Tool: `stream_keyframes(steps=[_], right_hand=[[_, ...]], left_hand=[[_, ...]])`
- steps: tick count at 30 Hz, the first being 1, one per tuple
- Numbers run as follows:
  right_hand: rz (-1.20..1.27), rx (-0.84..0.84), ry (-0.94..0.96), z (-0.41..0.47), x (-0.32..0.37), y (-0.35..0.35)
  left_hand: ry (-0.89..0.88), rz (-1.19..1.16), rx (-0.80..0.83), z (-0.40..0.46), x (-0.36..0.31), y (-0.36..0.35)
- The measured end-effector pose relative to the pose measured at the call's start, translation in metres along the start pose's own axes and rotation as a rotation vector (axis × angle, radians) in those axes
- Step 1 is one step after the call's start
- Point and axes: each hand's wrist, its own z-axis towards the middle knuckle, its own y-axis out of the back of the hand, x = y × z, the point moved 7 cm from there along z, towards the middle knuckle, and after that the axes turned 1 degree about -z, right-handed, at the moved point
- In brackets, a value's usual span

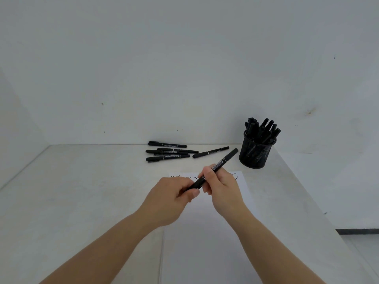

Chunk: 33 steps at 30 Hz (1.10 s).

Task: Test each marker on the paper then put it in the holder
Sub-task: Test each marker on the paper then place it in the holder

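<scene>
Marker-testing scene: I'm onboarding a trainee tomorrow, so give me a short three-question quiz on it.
1. True or false: both hands grip the marker above the paper.
2. Where does the mesh holder stand? A) far right of the table B) on the paper C) near left
3. Fill in: the loose markers lie beyond the paper, to the holder's ____.

Key: 1 true; 2 A; 3 left.

Both bare forearms are extended forward and inward, the left hand (174, 195) being curled with fingertips pinched on the near end of a slim black marker (215, 167), while the right hand (220, 188) is wrapped around its middle, thumb pressed on top.
</scene>
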Motion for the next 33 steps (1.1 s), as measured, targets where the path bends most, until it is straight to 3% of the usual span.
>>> stream_keyframes(steps=[3, 6, 9, 12, 17, 20, 24, 33], right_hand=[[0.019, 0.043, 0.047, -0.001, 0.007, -0.006], [0.221, -0.242, -0.061, 0.015, -0.002, 0.035], [0.142, -0.430, -0.051, 0.025, -0.008, 0.083], [-0.063, -0.343, -0.047, 0.027, -0.015, 0.071], [-0.053, -0.025, -0.166, 0.029, -0.035, 0.011], [-0.053, -0.068, -0.163, 0.026, -0.050, 0.008], [-0.160, -0.216, -0.121, 0.021, -0.061, 0.028], [-0.227, -0.055, -0.058, 0.022, -0.059, 0.012]], left_hand=[[0.109, -0.298, 0.137, -0.005, 0.005, 0.000], [0.210, -0.466, 0.253, -0.017, 0.024, 0.000], [0.316, -0.458, 0.017, -0.023, 0.062, 0.020], [0.252, -0.284, -0.175, -0.023, 0.071, 0.030], [0.119, -0.126, 0.009, -0.018, 0.059, -0.004], [0.062, 0.077, 0.077, -0.020, 0.057, -0.014], [-0.010, 0.124, 0.030, -0.023, 0.052, -0.014], [-0.040, 0.104, -0.011, -0.024, 0.050, -0.013]])
